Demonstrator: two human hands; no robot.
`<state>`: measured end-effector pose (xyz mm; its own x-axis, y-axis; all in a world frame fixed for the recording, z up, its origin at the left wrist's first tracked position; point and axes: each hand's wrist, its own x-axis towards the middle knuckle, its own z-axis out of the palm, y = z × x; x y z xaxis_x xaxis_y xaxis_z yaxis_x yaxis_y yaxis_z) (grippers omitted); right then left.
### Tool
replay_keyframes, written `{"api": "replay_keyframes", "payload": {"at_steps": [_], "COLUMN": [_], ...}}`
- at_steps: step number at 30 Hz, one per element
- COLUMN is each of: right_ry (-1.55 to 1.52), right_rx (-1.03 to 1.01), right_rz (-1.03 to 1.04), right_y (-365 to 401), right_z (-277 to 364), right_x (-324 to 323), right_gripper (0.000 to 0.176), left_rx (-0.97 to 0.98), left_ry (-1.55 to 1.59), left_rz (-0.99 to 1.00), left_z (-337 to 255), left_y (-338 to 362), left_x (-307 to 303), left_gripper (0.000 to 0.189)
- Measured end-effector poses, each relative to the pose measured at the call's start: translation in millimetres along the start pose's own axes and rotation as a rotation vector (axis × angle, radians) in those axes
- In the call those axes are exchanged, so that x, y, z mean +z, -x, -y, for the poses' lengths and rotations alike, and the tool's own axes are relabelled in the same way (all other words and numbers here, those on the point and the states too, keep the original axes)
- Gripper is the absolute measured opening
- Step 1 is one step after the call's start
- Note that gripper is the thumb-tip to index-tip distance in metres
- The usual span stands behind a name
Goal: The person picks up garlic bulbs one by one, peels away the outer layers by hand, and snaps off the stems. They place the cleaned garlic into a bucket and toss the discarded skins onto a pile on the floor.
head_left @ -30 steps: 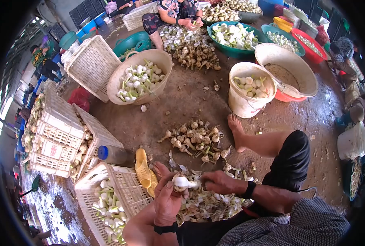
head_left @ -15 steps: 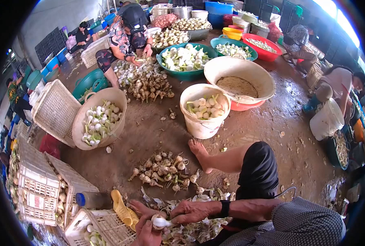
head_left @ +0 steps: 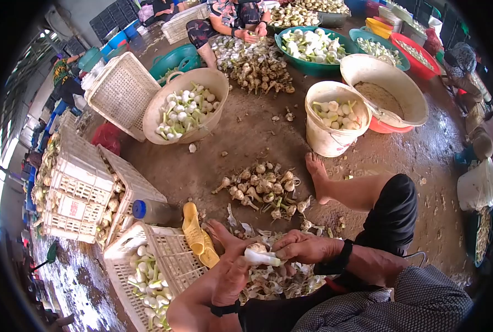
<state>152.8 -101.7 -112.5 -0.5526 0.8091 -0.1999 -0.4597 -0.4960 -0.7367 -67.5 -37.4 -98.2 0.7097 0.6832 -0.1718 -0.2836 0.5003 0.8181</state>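
My left hand (head_left: 230, 274) and my right hand (head_left: 304, 248) meet low in the view, both gripping one garlic bulb (head_left: 259, 254) with a white stem. Peeled skins (head_left: 274, 282) lie heaped under my hands. A pile of unpeeled, dirty garlic bulbs (head_left: 260, 190) sits on the floor just beyond, beside my bare foot (head_left: 317, 178). My right wrist wears a black band.
A white bucket (head_left: 335, 138) of peeled garlic stands past my foot. A tan basket (head_left: 187, 108) of peeled bulbs lies tilted at left, white crates (head_left: 152, 271) at lower left. Yellow sandals (head_left: 195, 232) and a bottle (head_left: 152, 210) lie near. Other people work by green basins (head_left: 318, 50) at the back.
The camera has tipped back down from the far workers, so my hands sit higher in view. The bulb is still gripped by both hands; my right fingers now close over its stem.
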Motion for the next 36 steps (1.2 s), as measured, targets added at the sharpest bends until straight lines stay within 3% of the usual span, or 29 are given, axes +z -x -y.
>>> {"api": "replay_keyframes", "payload": {"at_steps": [2,6,8,10,13,14,16,17,18,20,21,24,25,29,36], "right_ry": [0.136,0.379,0.712,0.662,0.959,0.956,1.418,1.371,1.371,0.834,0.567,0.365,0.393,0.23,0.237], "right_rx": [0.035,-0.075,-0.278,-0.248,-0.282,-0.283,-0.102,0.036,0.038,-0.047,0.005,0.049,0.02,0.017,0.016], "right_rz": [-0.04,-0.195,-0.312,-0.406,-0.678,-0.68,-0.237,-0.07,-0.065,-0.14,-0.153,-0.08,-0.008,-0.05,-0.066], "right_y": [0.4,-2.9,-9.0,-13.1,-20.6,-20.0,-16.4,-14.5,-14.0,-14.1,-11.6,-6.1,-8.4,-5.1,-0.6], "right_z": [3.4,3.9,-1.0,-8.9,-30.4,-33.5,-30.3,-31.5,-32.0,-28.4,-11.6,1.9,-3.9,-10.6,-2.0], "right_x": [3.6,3.3,-10.9,-19.8,-35.2,-40.4,-45.0,-44.1,-43.6,-37.0,-22.3,-2.4,-4.5,-2.1,-0.1], "right_gripper": [0.026,0.024,0.023,0.02,0.021,0.021,0.023,0.032,0.032,0.041,0.043,0.037,0.035,0.034,0.028], "left_rx": [-0.103,-0.137,-0.091,-0.047,-0.13,-0.129,-0.124,-0.102,-0.078,-0.112,-0.061,0.006,0.022,0.019,-0.044], "left_ry": [-0.421,-0.353,-0.444,-0.534,-0.305,-0.176,-0.049,-0.09,-0.131,-0.104,-0.154,-0.193,-0.18,-0.21,-0.233], "left_rz": [0.017,-0.092,-0.014,0.076,0.012,0.069,0.125,0.112,0.1,0.092,0.046,0.013,0.021,0.043,0.006], "left_z": [-9.7,3.6,4.4,3.4,-1.7,-5.2,-6.8,-5.5,-4.6,-5.7,-5.0,-0.5,0.9,3.6,1.4], "left_y": [0.0,-0.2,0.4,-0.9,6.4,8.4,7.2,4.5,2.7,2.6,2.1,-0.3,-1.1,-0.8,-1.7], "left_x": [4.9,-11.1,-13.2,-10.7,-0.3,0.9,-3.4,-5.8,-7.6,-7.6,-4.9,-4.5,-4.8,-8.9,-7.0], "left_gripper": [0.06,0.053,0.054,0.055,0.058,0.057,0.058,0.058,0.058,0.057,0.058,0.058,0.059,0.056,0.049]}}
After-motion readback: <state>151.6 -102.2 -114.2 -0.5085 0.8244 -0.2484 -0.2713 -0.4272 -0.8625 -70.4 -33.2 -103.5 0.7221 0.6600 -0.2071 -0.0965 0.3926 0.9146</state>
